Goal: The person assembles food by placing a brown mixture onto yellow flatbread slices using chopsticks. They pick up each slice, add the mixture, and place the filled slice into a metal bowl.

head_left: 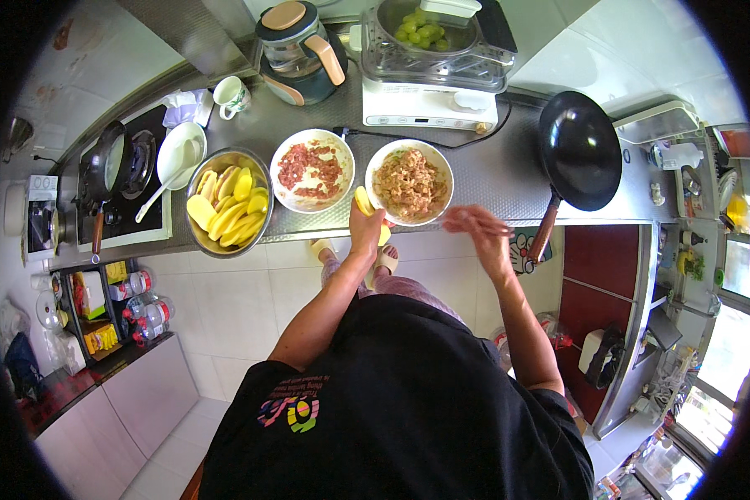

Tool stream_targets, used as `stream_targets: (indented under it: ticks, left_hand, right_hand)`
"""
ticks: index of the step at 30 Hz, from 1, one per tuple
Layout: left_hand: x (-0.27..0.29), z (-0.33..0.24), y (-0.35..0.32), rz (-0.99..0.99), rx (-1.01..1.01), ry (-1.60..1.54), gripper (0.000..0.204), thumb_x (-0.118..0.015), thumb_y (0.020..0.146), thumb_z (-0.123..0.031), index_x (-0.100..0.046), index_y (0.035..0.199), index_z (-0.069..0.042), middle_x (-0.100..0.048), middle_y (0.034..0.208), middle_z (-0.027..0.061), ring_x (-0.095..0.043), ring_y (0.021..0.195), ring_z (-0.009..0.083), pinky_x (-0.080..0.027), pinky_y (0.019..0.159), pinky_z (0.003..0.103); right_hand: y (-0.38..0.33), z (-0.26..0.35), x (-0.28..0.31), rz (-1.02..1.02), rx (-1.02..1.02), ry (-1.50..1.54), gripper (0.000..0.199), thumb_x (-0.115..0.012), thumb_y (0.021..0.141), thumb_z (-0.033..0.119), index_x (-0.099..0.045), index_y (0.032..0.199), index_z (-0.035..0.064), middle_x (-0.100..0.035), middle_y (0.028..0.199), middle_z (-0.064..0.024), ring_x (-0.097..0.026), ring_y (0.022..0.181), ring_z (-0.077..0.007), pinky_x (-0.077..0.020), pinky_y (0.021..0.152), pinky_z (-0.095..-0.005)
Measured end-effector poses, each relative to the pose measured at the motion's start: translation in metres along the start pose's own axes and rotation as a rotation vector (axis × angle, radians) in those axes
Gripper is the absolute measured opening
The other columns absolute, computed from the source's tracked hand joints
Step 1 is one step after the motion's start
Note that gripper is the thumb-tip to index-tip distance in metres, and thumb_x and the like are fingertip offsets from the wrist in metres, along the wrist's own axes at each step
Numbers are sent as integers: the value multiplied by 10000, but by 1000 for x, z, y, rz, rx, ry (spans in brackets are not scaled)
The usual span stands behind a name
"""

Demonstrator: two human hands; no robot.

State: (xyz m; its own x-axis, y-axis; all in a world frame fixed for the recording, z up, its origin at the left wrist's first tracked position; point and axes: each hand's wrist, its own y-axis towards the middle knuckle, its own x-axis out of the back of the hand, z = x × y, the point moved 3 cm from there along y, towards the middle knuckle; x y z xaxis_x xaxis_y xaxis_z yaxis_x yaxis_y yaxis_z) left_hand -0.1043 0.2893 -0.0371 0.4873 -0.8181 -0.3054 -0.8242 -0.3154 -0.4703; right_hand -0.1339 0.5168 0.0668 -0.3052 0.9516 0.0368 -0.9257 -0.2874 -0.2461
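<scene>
My left hand (367, 227) grips a yellow potato slice (363, 202) at the near rim of a white bowl (447, 171) filled with brown minced filling. My right hand (477, 226) hovers just right of that bowl, fingers spread and holding nothing. Left of it stands a second white bowl (342, 150) with red chopped meat. Further left a steel bowl (261, 171) holds several yellow potato slices.
A black wok (581, 150) lies at the counter's right. Behind the bowls stand a white steamer (429, 104) with green grapes on top, and a glass kettle (298, 52). A white ladle dish (181, 154), a mug (232, 96) and a gas hob with a pan (108, 167) sit left.
</scene>
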Motion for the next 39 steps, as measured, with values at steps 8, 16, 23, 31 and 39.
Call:
stream_targets:
  ticks: [8,16,23,31,39]
  left_hand:
    - [1,-1,1,8,12,69,383,-520,826,89,-483,1199,13,-636,1015,123,-667,762,184,-601,646,306]
    - [-1,-5,-1,12,-13,85,379,-520,814,95,-493,1183,15,-644,1014,126,-671,738,193,-590,623,300]
    - [-1,-2,1,-3,4,58,413,-538,807,86,-484,1208,5,-645,1020,120,-672,736,195,-588,613,306]
    - [3,-2,0,-1,32,102,390,-557,813,62,-491,1192,-3,-644,1021,115,-673,756,185,-590,629,309]
    - [1,-1,-2,-11,4,14,363,-550,815,73,-500,1166,-4,-638,984,102,-662,746,178,-574,623,301]
  right_hand:
    - [23,5,15,-186,190,-104,203,-580,1002,109,-683,1050,-58,-725,978,-117,-726,884,-209,-570,824,-294]
    - [23,22,-37,-10,602,-527,186,-647,894,1,-720,1065,14,-710,960,-137,-695,843,-255,-570,741,-341]
    - [28,38,-1,-13,438,-602,172,-637,925,55,-729,1070,38,-707,956,-106,-687,803,-226,-564,709,-324]
    - [26,36,-40,50,518,-536,254,-631,900,10,-705,1143,30,-698,953,-112,-682,830,-264,-561,735,-351]
    - [10,29,-8,92,474,-609,161,-604,943,12,-695,1068,-34,-691,1018,-128,-708,855,-214,-602,768,-300]
